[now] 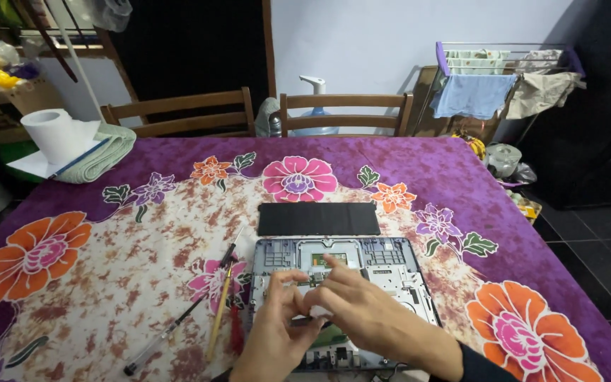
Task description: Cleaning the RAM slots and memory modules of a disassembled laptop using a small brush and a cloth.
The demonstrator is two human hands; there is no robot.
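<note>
Worktop cloth (419, 170): purple border, mottled cream-and-brown centre, orange, pink and violet flowers with green leaves. Opened laptop base (390, 265): grey-blue. Battery slab (318, 218): plain black. Brush (219, 308): yellow handle. Paper roll (51, 133): white. Folded towel (107, 152): pale green.

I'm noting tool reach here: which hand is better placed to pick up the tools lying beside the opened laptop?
Probably left. The left hand is on the side of the laptop next to the tools, while the right hand would have to cross over it.
</note>
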